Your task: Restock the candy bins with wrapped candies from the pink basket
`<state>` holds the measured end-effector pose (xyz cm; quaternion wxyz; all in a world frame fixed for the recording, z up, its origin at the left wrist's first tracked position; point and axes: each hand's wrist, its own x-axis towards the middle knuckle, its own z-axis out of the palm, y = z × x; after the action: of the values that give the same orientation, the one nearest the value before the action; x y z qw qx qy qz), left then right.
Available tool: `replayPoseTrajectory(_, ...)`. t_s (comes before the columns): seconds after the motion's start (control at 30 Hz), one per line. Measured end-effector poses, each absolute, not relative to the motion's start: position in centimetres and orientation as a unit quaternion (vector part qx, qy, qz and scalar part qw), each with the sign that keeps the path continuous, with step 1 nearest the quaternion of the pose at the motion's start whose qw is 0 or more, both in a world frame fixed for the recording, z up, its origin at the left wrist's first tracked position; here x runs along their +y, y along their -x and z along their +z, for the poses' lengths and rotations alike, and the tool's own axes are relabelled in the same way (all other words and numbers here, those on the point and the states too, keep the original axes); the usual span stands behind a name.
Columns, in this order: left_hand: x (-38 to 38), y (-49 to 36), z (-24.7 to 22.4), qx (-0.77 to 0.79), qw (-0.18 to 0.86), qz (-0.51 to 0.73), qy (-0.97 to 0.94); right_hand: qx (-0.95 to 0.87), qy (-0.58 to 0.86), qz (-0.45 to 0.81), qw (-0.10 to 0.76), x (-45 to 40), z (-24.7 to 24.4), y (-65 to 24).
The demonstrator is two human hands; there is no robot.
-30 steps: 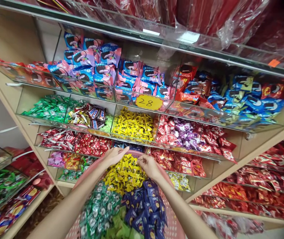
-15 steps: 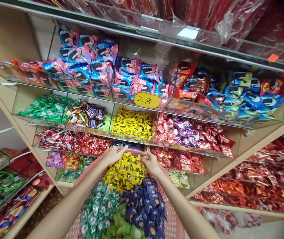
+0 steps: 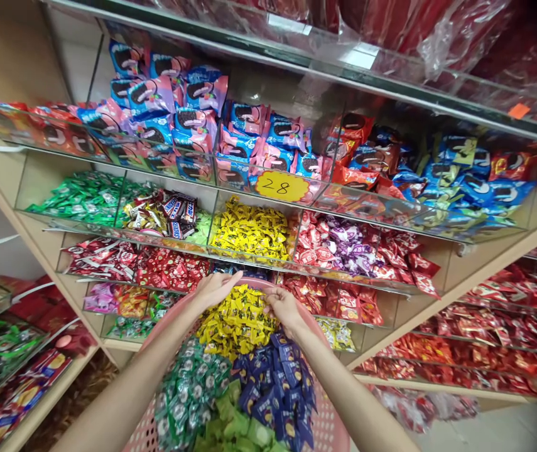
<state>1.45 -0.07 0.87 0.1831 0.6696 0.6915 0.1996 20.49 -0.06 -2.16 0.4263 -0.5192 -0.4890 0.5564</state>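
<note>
Your curled right hand (image 3: 287,309) now reaches the pink basket rim (image 3: 255,284), leaving the yellow candies (image 3: 240,321) between it and your left hand (image 3: 216,290), though I cannot tell either's grip.

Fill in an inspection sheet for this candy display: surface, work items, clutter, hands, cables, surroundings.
Surface: tiered wooden shelving unit with clear-fronted compartments; what supports the basket is out of sight.
Work items: pink perforated plastic basket holding yellow-wrapped candies at the far end, shiny teal-green candies left, dark-blue packets right, light-green packets nearest.
Clutter: red items in clear wrapping, low at right.
Hands: left hand at the basket's far rim; right hand curled there beside the yellow candies, grip unclear.
Cables: nothing seen that is clearly one.
Surroundings: red-wrapped goods on right-hand shelving; yellow scalloped tag reading 28.
</note>
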Motion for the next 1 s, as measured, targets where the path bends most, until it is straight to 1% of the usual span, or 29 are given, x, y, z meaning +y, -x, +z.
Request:
replayPoseTrajectory(0.1,0.1,-1.2,0.6,0.693,0.183,0.199,-0.668,-0.528,0.511,0.540,0.411,-0.2,-2.2,-20.4)
replayPoseTrajectory(0.17,0.2,-1.1,0.4,0.696,0.185,0.199,-0.665,-0.566,0.506,0.507,0.407,-0.1,-2.4,-20.6)
replayPoseTrajectory(0.23,0.2,-1.1,0.2,0.694,0.189,0.202,-0.665,-0.615,0.505,0.447,0.408,0.0,-2.6,-20.9)
replayPoseTrajectory(0.37,0.2,-1.0,0.0,0.688,0.184,0.198,-0.674,-0.712,0.518,0.271,0.389,-0.3,-1.9,-21.6)
replayPoseTrajectory(0.47,0.1,-1.0,0.0,0.689,0.184,0.191,-0.674,-0.751,0.529,0.181,0.351,-1.0,0.3,-21.9)
replayPoseTrajectory(0.63,0.0,-0.8,0.0,0.693,0.191,0.190,-0.669,-0.798,0.509,0.069,0.315,-0.9,6.4,-20.6)
replayPoseTrajectory(0.73,-0.1,-0.7,-0.3,0.688,0.189,0.191,-0.674,-0.804,0.525,-0.023,0.276,1.3,9.6,-19.0)
replayPoseTrajectory(0.8,-0.2,-0.7,-0.4,0.683,0.190,0.196,-0.678,-0.796,0.550,-0.088,0.236,3.5,10.7,-17.9)
replayPoseTrajectory(0.9,-0.4,-0.5,-0.5,0.681,0.196,0.204,-0.675,-0.776,0.591,-0.140,0.169,6.8,10.8,-16.7)
replayPoseTrajectory(1.0,-0.6,-0.1,-0.6,0.688,0.193,0.206,-0.668,-0.756,0.624,-0.152,0.127,8.9,10.0,-16.3)
